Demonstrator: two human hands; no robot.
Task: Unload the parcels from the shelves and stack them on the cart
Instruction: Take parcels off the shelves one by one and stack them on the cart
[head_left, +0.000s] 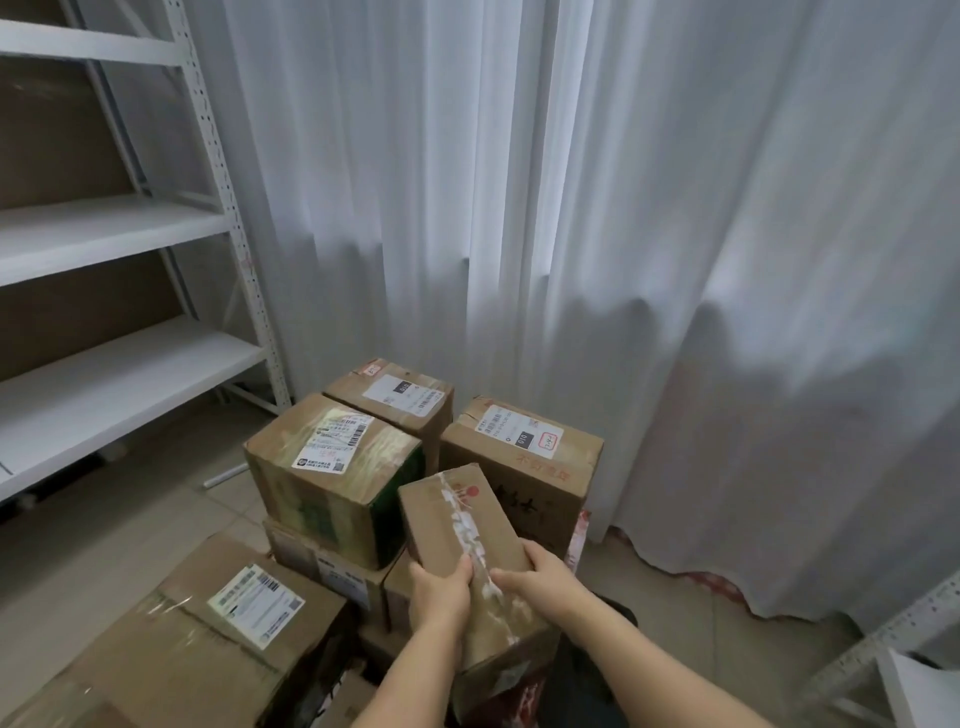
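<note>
Meanwhile, both hands, left (440, 582) and right (540, 574), grip a long taped parcel (462, 535) above boxes (332, 478) stacked beside bare shelves (119, 364), where its tilt could, by the look of it, let it slip or topple the uneven pile.

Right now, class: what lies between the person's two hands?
In the head view, the long taped parcel lies between them: the left hand grips its left side, the right hand its right.
</note>
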